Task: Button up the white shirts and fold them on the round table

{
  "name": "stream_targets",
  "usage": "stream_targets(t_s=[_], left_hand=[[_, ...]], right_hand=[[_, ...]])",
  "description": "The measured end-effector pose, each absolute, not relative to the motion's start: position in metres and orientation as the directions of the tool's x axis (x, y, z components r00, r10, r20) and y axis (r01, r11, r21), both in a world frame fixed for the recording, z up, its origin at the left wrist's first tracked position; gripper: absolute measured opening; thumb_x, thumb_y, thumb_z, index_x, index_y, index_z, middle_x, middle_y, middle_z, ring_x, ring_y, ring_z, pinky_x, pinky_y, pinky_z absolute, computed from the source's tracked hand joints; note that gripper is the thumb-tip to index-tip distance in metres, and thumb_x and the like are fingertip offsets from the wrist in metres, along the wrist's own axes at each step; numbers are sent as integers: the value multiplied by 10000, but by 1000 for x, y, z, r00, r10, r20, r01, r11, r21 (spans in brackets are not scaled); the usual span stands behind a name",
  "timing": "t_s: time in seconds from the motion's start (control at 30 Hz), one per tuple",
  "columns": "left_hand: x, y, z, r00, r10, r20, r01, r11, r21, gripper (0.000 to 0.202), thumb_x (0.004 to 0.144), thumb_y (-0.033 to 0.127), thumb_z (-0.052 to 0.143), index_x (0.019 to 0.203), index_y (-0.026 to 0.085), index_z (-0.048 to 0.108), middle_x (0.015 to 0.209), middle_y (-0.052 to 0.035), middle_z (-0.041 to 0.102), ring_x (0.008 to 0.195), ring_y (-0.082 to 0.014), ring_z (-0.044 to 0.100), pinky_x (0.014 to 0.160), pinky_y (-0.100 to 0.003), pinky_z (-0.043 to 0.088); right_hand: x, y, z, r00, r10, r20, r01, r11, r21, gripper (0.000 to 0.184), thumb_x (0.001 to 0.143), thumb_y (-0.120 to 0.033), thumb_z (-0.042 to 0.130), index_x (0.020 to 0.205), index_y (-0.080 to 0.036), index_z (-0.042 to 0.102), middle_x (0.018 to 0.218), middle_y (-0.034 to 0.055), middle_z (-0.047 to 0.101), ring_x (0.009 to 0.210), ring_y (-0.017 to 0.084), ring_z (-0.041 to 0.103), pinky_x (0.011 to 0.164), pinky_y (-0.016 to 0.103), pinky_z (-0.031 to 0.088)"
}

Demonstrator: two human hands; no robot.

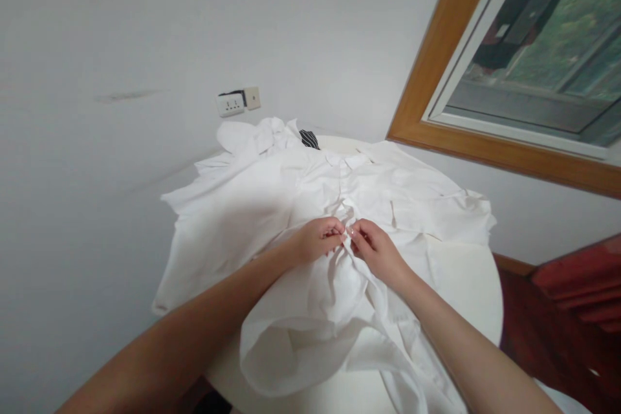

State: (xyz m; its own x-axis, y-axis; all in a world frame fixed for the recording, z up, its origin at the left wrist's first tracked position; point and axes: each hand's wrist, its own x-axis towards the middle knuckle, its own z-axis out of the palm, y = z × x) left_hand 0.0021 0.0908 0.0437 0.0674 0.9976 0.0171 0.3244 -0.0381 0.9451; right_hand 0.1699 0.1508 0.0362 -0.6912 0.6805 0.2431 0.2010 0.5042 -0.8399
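Note:
A white shirt (378,184) lies spread on a round, cream-coloured table (468,284), its collar toward the wall and its lower part bunched toward me. My left hand (320,237) pinches the front edge of the cloth near the middle. Right beside it, my right hand (371,242) pinches the same strip, fingertips almost touching those of the left. Whether a button sits between the fingers is too small to tell. Below the hands the hem falls in loose folds over the near side of the table.
More white cloth (264,136) is heaped at the back left, beside a black striped piece of fabric (309,138). Behind the table stands a wall with a power socket (231,104). A wood-framed window (427,77) is at the right, above dark red cloth (582,278).

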Motion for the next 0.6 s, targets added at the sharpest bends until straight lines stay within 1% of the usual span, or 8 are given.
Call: stream_targets(t_s=[0.13,0.23,0.3,0.4,0.47,0.53,0.6], left_hand=[[3,88,46,45,999,3,370,-20,929,149,769,309,523,777,163,547,587,52,498,510,-75,483,468,-180,387],[3,85,45,28,998,62,440,-68,896,135,786,291,515,803,166,565,578,52,523,501,-74,493,474,-181,386],[2,84,42,27,998,64,432,-69,899,127,801,283,502,824,172,561,551,56,532,480,-78,509,474,-184,403],[0,88,33,-32,999,19,312,-8,950,123,805,291,509,833,174,533,539,57,543,452,-84,531,460,-189,433],[-2,93,26,-86,996,0,201,17,979,146,793,308,547,829,170,515,558,51,554,457,-82,540,460,-192,447],[-3,98,23,-112,993,-36,95,46,994,179,788,321,577,828,162,506,578,41,565,474,-81,548,476,-200,461],[-4,101,22,-108,990,-88,8,90,996,211,783,334,606,829,155,504,602,29,582,501,-81,563,506,-212,477]], right_hand=[[168,154,28,-694,693,198,136,396,-908,319,902,-463,450,720,-202,478,586,-43,420,551,108,379,519,221,315],[167,157,25,-699,702,134,141,319,-937,345,882,-500,468,728,-193,498,601,-39,443,552,103,386,517,218,318],[169,158,30,-717,690,99,165,305,-938,368,880,-517,461,735,-185,522,621,-31,472,571,105,412,539,220,337],[177,156,44,-791,603,102,185,395,-900,394,890,-516,447,717,-176,544,656,-22,495,632,112,443,594,223,359],[183,153,55,-845,529,78,187,428,-884,369,880,-507,475,729,-177,543,673,-26,489,638,108,437,593,219,357],[188,151,61,-864,500,48,205,438,-875,321,846,-491,541,760,-182,547,678,-33,482,615,100,418,563,213,344],[193,152,64,-862,503,61,221,481,-848,268,813,-447,599,792,-182,568,698,-30,498,611,98,412,550,212,336]])
